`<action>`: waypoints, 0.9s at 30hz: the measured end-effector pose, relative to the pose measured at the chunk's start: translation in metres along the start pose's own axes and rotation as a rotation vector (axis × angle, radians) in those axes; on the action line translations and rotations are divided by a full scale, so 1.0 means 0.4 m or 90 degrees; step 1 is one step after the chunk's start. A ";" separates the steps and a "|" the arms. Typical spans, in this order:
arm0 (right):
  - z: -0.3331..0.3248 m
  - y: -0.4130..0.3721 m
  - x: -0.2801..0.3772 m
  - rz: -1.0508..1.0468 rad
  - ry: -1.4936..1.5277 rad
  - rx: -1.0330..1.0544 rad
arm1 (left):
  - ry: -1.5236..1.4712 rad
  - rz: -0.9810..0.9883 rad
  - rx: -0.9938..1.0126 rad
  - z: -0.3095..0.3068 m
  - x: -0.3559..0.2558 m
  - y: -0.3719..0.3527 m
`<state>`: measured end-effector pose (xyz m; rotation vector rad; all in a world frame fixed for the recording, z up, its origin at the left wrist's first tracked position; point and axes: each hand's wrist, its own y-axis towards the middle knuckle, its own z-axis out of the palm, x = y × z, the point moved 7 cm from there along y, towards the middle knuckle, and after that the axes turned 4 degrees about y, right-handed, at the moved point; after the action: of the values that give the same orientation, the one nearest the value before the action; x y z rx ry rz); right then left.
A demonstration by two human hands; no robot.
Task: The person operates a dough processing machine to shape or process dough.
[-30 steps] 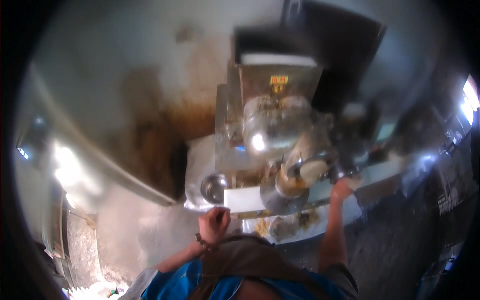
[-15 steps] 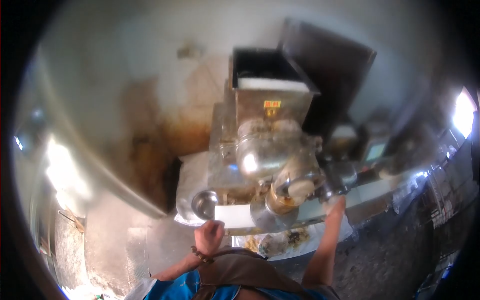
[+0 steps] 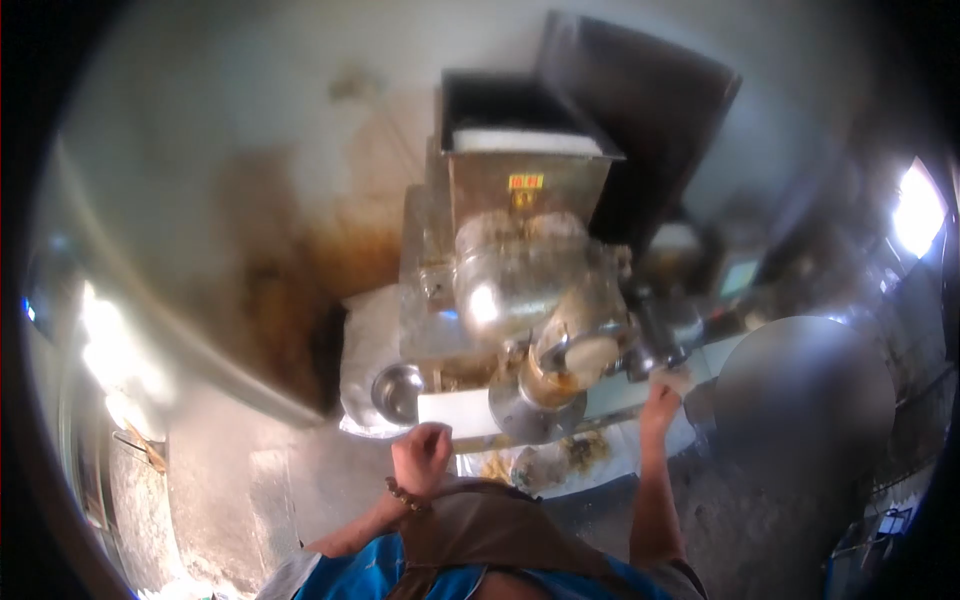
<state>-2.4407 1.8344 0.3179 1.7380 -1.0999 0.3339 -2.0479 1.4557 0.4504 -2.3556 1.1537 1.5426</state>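
My left hand (image 3: 422, 457) is curled into a fist, with a beaded bracelet on its wrist. It sits just in front of the left end of a white belt or board (image 3: 455, 412), and no object shows in it. At the right of a metal machine (image 3: 530, 290), my right hand (image 3: 660, 398) reaches up with bent fingers near a dark metal cylinder (image 3: 652, 335). Something pale shows at its fingertips, too blurred to name. Between my hands a round metal disc (image 3: 537, 415) stands under the machine's outlet. A shiny metal bowl (image 3: 398, 392) lies beyond my left hand.
An open metal hopper (image 3: 530, 185) with a label tops the machine. Below the belt, a white sheet (image 3: 610, 465) carries yellowish scraps (image 3: 585, 450). A large round grey blur (image 3: 810, 400) covers the right side. A stained wall (image 3: 300, 230) stands behind.
My right hand has shifted slightly left and up along with the view. My left fist keeps its place near the belt. A large round grey blur has appeared at the right.
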 end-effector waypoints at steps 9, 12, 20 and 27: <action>0.020 -0.046 0.002 0.489 0.647 -0.074 | -0.077 -0.062 0.041 0.025 0.030 -0.030; -0.016 -0.026 0.127 0.526 0.935 -0.093 | -0.044 -0.030 0.058 0.044 0.039 -0.040; -0.062 -0.070 0.190 0.514 1.111 -0.085 | -0.118 -0.045 0.141 0.100 -0.012 -0.079; -0.116 -0.115 0.253 0.587 1.226 -0.036 | -0.019 0.033 0.231 0.158 -0.117 -0.117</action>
<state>-2.3368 1.8250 0.3781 0.1264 -0.2263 1.9168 -2.0745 1.5427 0.4439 -2.0733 1.3651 1.2484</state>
